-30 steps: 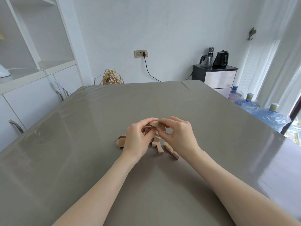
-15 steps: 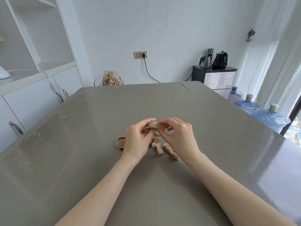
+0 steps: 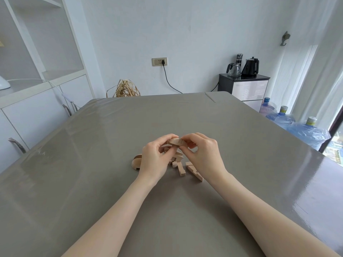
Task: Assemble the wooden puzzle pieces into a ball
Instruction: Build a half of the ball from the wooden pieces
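Head view: both hands meet just above the middle of the grey tabletop (image 3: 92, 182), pinching one rounded wooden piece (image 3: 174, 141) between them. The left hand (image 3: 155, 160) has a narrow grip, thumb and forefinger curled round the piece's left end; the right hand (image 3: 203, 154) pinches its right end the same way, fingers bent. The piece is a curved segment, domed side up, its long axis running from 9 to 3 o'clock between the two grips.

Directly under the hands lies a small heap of loose pieces (image 3: 176, 158), partly hidden by the fingers, so their exact shapes cannot be told. At 6 o'clock from the held piece a short notched bar (image 3: 181, 170) lies flat, its long axis running roughly 12 to 6. Just beside it, toward 4 o'clock, a longer notched bar (image 3: 194, 171) points from 11 to 5. At 8 o'clock from the grip, half hidden behind the left hand, a half-round piece (image 3: 135, 162) rests on the tabletop, curved edge toward 9 o'clock.
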`<state>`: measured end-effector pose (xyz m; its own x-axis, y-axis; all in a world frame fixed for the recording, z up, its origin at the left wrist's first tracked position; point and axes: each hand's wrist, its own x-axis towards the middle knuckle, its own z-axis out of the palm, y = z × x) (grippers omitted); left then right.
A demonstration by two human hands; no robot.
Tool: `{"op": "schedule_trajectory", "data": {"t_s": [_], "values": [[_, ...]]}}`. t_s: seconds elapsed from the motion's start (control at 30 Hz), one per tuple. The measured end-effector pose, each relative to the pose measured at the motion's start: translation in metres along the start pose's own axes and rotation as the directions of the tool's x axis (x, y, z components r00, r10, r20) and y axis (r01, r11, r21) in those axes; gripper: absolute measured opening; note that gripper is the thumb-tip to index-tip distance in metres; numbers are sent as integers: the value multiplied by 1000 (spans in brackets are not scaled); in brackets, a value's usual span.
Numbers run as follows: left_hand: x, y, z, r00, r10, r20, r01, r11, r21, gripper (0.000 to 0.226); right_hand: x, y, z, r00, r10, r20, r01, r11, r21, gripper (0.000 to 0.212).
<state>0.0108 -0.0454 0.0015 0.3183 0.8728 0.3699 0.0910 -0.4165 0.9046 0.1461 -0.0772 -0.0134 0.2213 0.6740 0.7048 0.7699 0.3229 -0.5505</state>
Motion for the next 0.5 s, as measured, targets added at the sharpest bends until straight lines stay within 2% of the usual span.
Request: {"op": "schedule_trajectory", "data": {"t_s": [0.5], "values": [[-2,3,1,998,-12,-64,13,1000,16,20,0,0,1,1000,1,-29,0,999,34,3]]}}
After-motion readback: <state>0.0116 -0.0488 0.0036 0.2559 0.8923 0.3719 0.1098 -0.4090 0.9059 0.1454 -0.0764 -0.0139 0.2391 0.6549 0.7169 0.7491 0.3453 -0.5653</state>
